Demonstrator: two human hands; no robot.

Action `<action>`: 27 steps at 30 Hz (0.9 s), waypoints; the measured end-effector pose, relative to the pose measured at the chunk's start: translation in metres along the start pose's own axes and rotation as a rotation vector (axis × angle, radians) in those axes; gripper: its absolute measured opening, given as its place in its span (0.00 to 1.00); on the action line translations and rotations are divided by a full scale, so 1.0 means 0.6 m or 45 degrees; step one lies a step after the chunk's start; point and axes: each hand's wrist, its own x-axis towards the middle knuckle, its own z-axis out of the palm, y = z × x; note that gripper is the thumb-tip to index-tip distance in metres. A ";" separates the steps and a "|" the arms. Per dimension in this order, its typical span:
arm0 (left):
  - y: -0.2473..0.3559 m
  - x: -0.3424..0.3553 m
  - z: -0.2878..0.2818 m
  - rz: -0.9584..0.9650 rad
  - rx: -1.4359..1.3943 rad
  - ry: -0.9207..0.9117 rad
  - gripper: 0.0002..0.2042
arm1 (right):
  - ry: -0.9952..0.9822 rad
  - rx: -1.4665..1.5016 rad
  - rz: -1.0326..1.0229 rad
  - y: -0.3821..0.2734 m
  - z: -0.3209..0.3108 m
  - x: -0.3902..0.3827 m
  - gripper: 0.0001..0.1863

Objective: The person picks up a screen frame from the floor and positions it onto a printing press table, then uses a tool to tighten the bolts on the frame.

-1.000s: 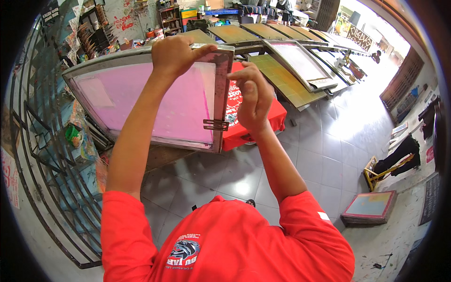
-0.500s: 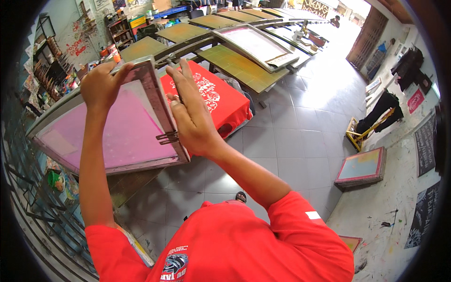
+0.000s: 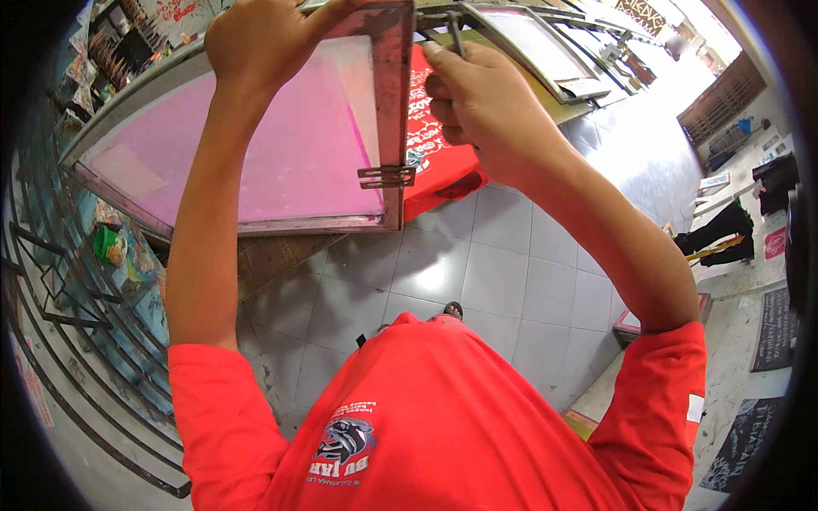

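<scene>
Grey tiled floor [image 3: 511,281] below; printing worktops [image 3: 545,51] behind. Left hand [image 3: 256,43] clamps the top rail of the pink screen frame [image 3: 281,145], steadying it raised at chest height. Right hand [image 3: 477,102] pinches a metal clip [image 3: 456,34] at the frame's corner. Versus earlier: frame is closer and higher, and the right hand has shifted from flat on the rail to pinching.

Red short-sleeved shirt [image 3: 443,426], sleeves ending above the elbows. Printed chest emblem [image 3: 341,443]: grey animal head over lettering. Forearms and hands [image 3: 486,111] bare.
</scene>
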 end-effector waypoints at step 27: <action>0.008 0.029 0.009 -0.001 -0.054 -0.081 0.42 | -0.023 0.077 -0.235 0.116 -0.026 0.075 0.15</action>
